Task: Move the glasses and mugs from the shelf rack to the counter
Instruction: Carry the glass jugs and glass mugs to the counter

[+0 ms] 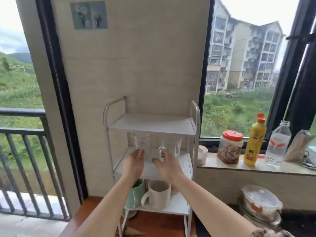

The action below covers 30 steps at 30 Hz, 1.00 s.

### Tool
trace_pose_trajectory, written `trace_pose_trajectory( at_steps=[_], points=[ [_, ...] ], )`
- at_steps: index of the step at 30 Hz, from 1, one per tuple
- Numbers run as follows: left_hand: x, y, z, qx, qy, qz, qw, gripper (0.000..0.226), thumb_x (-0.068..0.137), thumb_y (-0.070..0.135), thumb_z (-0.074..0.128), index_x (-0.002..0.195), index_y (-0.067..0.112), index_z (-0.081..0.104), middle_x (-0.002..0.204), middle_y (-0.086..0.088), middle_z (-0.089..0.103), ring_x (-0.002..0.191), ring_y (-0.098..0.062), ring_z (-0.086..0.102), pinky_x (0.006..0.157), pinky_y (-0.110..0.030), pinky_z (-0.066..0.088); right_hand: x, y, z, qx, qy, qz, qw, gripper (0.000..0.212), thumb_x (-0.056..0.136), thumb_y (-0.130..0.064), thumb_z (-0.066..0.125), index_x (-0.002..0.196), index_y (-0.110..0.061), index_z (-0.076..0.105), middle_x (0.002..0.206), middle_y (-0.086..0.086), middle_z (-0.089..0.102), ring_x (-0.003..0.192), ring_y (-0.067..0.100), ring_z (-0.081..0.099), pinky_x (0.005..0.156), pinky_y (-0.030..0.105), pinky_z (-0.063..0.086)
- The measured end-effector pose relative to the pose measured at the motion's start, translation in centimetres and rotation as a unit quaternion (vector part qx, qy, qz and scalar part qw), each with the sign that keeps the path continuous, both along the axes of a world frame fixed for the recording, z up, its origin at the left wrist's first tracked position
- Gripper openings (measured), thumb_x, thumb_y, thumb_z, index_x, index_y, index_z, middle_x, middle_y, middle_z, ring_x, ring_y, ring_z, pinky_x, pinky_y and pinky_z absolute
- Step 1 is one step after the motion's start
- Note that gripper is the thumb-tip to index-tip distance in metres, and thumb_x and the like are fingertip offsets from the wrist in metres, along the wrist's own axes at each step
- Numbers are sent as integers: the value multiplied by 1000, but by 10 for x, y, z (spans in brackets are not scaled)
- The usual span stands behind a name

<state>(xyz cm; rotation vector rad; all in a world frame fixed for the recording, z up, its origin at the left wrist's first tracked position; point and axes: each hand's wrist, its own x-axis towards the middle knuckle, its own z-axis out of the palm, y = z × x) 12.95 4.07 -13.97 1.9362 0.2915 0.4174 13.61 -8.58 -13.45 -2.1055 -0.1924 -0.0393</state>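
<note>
- Nearest, two bare forearms reach up from the bottom edge; a knitted cuff shows on the right one.
- Below them, on the white metal rack's (193, 151) lowest tier, a pale green mug (136, 190) and a matte white mug (158, 196) with a looped handle stand side by side, touching the shelf.
- Higher, the left hand (133, 164) and right hand (166, 165) hover over the middle shelf, fingers loosely spread, gripping nothing.
- Just beyond the fingertips stand a clear tapered glass (142, 141) on the left and a clear ribbed glass mug (171, 147) with a rounded handle on the right.
- Further right, the stone sill carries a red-lidded plastic jar (230, 147), a yellow squeeze bottle (254, 142) and a clear water bottle (277, 144).
</note>
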Motion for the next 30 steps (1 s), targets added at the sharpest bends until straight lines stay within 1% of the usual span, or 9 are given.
trace_pose_trajectory(
  at_steps=[2,4,6,10,14,17,19,24,30],
  points=[
    [8,2,0,-56,2,-24,998,30,95,37,43,88,15,62,79,-2,59,80,-23,53,69,-34,38,5,5,3,48,13,-30,998,9,87,-29,60,87,-21,56,77,-8,53,69,10,48,58,20,34],
    [15,4,0,-91,1,-37,995,32,94,41,46,87,15,64,86,-1,62,80,-21,55,74,-35,40,8,7,6,96,20,-50,994,25,86,-28,60,64,-22,50,57,-9,45,57,10,41,49,19,31],
    [18,5,3,-107,3,-37,993,33,93,44,47,80,18,65,84,0,64,77,-19,55,71,-34,41,8,8,11,127,40,-60,989,32,86,-34,61,59,-20,53,49,-12,46,55,9,43,49,20,32],
    [19,4,3,-138,14,-28,990,34,93,47,45,77,22,61,87,2,62,82,-17,55,79,-36,42,3,9,19,170,89,-69,979,27,87,-38,61,65,-23,61,60,-9,54,62,12,48,55,23,35],
    [8,6,5,-130,12,25,991,39,94,46,44,85,13,63,75,3,56,69,-11,48,56,-26,33,-7,2,19,205,112,-108,966,26,91,-40,57,80,-18,66,74,-6,58,69,9,51,62,25,38],
    [-1,7,8,-139,0,36,990,38,94,40,46,89,7,64,71,0,55,65,-12,47,54,-25,31,-18,-7,19,204,123,-148,960,32,93,-42,53,73,-18,60,73,-1,54,64,11,47,61,27,44],
    [-9,4,10,-149,-2,31,988,35,93,38,46,87,8,64,71,1,54,65,-12,46,55,-25,32,-24,-13,20,213,139,-152,955,34,94,-42,52,74,-16,61,77,0,56,67,13,49,77,38,53],
    [-38,-1,11,-221,6,31,975,31,90,42,49,81,16,63,69,-1,51,64,-19,45,70,-33,41,-39,-34,22,235,150,-140,950,30,92,-36,60,74,-13,65,79,0,55,85,22,57,93,39,52],
    [-91,-23,11,-260,-6,22,965,25,88,41,55,82,18,65,85,2,61,81,-20,55,85,-42,48,-80,-72,16,293,165,-73,939,25,90,-30,65,77,-9,62,97,13,53,88,24,54,90,42,56]
  ],
)
